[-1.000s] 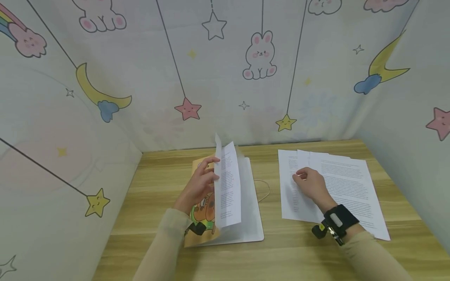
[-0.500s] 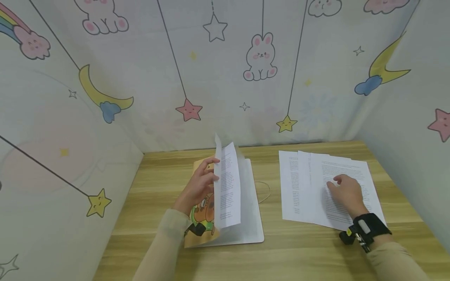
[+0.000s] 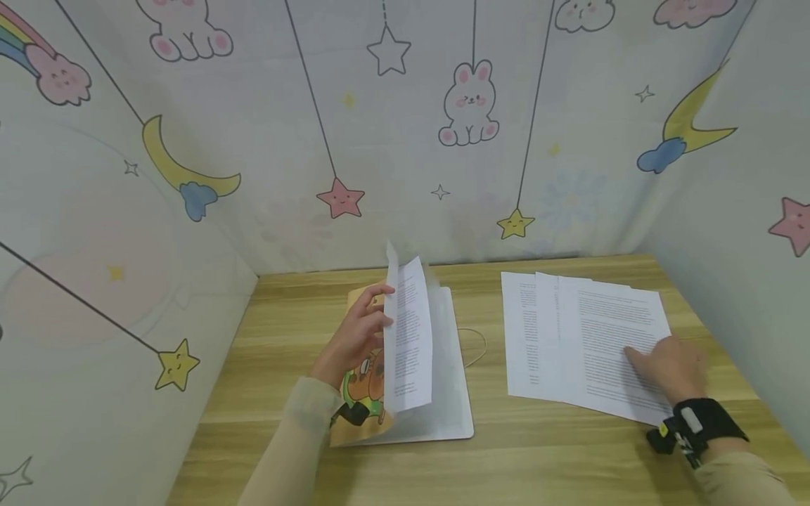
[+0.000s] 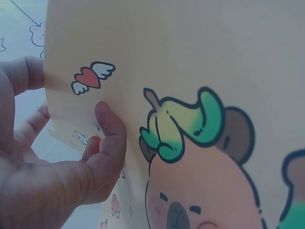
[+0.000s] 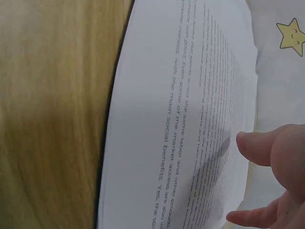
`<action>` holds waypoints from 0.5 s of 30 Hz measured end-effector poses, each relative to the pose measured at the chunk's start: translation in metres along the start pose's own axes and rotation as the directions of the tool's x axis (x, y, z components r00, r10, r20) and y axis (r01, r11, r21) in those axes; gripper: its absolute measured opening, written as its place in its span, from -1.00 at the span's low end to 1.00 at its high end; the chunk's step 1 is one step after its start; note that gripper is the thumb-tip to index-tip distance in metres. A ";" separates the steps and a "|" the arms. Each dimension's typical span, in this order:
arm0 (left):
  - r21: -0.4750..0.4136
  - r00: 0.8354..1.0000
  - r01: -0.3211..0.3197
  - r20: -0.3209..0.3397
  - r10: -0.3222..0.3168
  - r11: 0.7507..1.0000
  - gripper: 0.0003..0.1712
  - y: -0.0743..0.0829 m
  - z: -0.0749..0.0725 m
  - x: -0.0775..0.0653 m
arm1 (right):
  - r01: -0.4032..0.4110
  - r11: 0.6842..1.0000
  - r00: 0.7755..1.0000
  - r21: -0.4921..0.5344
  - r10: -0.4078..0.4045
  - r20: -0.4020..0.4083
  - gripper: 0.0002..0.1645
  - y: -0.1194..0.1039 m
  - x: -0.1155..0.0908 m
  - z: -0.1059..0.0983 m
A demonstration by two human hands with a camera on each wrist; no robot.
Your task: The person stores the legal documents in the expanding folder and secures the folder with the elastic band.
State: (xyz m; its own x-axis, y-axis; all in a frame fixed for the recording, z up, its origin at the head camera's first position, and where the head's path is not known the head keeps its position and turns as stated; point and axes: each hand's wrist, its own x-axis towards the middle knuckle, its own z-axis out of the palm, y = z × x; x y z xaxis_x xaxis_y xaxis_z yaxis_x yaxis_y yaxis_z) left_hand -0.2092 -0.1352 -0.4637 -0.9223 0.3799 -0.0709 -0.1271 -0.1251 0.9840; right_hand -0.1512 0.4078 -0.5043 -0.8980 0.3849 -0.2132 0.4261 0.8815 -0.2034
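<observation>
My left hand (image 3: 357, 334) holds up the orange cover of a folder (image 3: 452, 393), together with a white printed sheet (image 3: 414, 337) standing inside it. In the left wrist view, the thumb lies against the cover (image 4: 205, 57), which bears a cartoon capybara, and other fingers go behind its edge. My right hand (image 3: 673, 369) is at the right edge of several overlapping printed sheets (image 3: 569, 337). Its thumb is stretched over the top sheet (image 5: 143, 119), and the other fingers reach past the edge. Whether these fingers touch the paper is hard to tell.
A thin elastic loop (image 3: 484, 344) sticks out from the folder's right side. Folder and sheets lie on a wooden table (image 3: 506, 464). White fabric walls (image 3: 405, 161) with cartoon prints stand behind and on both sides.
My right hand has moved rightward across the sheets, from their left part to their right edge. The left hand and the raised cover stay almost the same.
</observation>
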 end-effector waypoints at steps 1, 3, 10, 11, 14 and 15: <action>-0.001 1.000 0.000 0.001 0.000 1.000 -0.33 0.000 0.000 0.000 | -0.006 0.999 1.000 -0.040 0.007 0.023 -0.27 0.001 0.000 0.000; -0.003 1.000 0.001 0.004 -0.001 1.000 -0.33 -0.001 0.000 0.000 | -0.033 0.995 0.997 -0.089 0.039 0.069 -0.21 0.001 0.000 0.000; 0.008 1.000 -0.008 0.012 0.008 1.000 -0.34 0.000 0.000 0.000 | -0.167 0.986 0.977 -0.030 0.169 0.132 0.00 0.002 0.001 -0.004; 0.008 1.000 -0.008 0.012 0.008 1.000 -0.34 0.000 0.000 0.000 | -0.166 0.986 0.977 -0.030 0.169 0.132 0.02 0.003 0.002 -0.004; 0.004 1.000 -0.011 0.013 0.011 1.000 -0.34 -0.001 -0.001 0.000 | -0.161 0.987 0.978 -0.016 0.161 0.135 0.06 0.008 0.005 -0.005; 0.003 1.000 -0.012 0.013 0.012 1.000 -0.35 -0.001 -0.001 0.000 | -0.157 0.987 0.978 -0.012 0.157 0.134 0.06 0.009 0.005 -0.005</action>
State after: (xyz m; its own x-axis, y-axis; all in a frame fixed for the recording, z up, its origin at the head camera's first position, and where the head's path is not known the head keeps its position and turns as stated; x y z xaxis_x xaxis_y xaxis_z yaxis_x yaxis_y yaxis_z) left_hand -0.2095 -0.1359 -0.4650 -0.9189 0.3903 -0.0572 -0.1154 -0.1273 0.9851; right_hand -0.1526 0.4193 -0.5030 -0.7970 0.4788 -0.3682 0.5605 0.8134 -0.1555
